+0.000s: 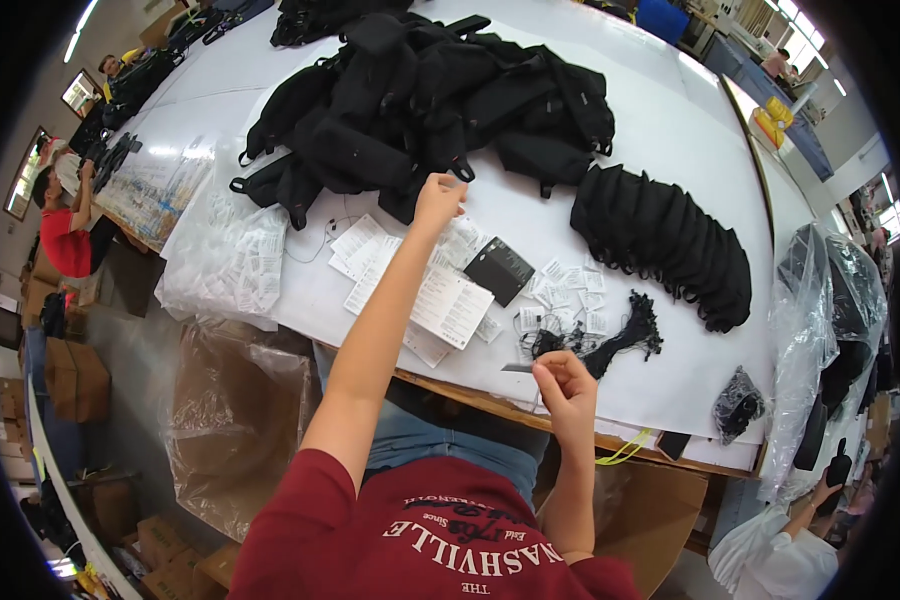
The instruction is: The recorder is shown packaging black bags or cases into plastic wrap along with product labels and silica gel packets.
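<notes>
My left hand [438, 203] reaches out to the near edge of a heap of black fabric bags [370, 110]. Its fingers are drawn together beside a small loop on one bag; what they pinch, if anything, is too small to make out. Close to the table's front edge, my right hand [567, 392] pinches a thin dark tag [517, 367] between thumb and fingers. Between my hands lie printed white sheets [454, 306], a stack of black cards [499, 271], small white labels [568, 288] and a bundle of black cords [625, 335].
A row of overlapping black bags [660, 245] lies to the right. Clear plastic holding white labels [220, 255] rests at the left edge. A small packet of black parts [738, 405] sits at the right corner. Cardboard boxes [78, 380] stand on the floor; other people work farther off.
</notes>
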A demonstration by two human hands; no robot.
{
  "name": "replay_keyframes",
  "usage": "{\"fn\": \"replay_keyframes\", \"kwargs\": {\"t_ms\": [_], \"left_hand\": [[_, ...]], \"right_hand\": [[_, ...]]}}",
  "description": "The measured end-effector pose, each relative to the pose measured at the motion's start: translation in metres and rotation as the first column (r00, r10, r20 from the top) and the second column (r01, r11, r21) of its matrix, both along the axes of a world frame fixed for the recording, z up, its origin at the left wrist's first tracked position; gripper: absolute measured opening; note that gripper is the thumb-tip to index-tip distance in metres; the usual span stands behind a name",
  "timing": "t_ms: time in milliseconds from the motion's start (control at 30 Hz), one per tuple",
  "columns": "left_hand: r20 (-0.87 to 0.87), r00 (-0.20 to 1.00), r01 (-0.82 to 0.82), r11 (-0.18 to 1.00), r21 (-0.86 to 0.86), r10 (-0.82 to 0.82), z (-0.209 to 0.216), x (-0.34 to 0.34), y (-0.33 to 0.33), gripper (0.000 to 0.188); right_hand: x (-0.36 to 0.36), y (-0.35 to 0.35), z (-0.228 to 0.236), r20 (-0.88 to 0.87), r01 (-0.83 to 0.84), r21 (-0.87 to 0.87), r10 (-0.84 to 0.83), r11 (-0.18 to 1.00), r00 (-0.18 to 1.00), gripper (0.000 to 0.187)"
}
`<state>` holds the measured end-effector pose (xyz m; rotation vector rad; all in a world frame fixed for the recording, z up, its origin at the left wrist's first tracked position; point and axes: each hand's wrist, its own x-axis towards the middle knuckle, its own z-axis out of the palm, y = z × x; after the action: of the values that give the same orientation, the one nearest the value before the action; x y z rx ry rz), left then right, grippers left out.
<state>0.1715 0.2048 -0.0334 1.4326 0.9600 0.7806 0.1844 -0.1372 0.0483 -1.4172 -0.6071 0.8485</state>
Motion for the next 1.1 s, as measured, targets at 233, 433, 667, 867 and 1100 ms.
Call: {"fn": "replay_keyframes", "kwargs": {"t_ms": [233,433,667,867,1100], "left_hand": [[-0.050,0.998,-0.017,0.973,0.232,0.029,-0.015,0.032,-0.006,0.029],[-0.111,0.981,0.194,0.818,0.542,-0.159,0.044,0.010,-0.104,0.022],[-0.025,0.889,0.457,0.885,0.087,-0.457,0.069,-0.045,-0.180,0.019],[0.103,0.890,0.454,0.883,-0.118,-0.444,0.064,-0.072,-0.208,0.022],[-0.030,0.886,0.458,0.882,-0.107,-0.463,0.070,-0.089,-0.211,0.020]], "right_hand": [[-0.003,-0.020,-0.005,-0.076,0.074,-0.028,-0.076,0.997,0.994,0.007],[0.009,-0.017,-0.012,-0.048,0.201,0.004,-0.200,0.980,0.979,0.004],[0.022,0.011,-0.021,0.146,0.393,0.010,-0.391,0.919,0.909,0.009],[0.008,0.008,-0.021,0.308,0.269,-0.050,-0.241,0.962,0.920,0.002],[-0.005,-0.001,-0.022,0.442,0.180,-0.066,-0.133,0.981,0.887,0.010]]}}
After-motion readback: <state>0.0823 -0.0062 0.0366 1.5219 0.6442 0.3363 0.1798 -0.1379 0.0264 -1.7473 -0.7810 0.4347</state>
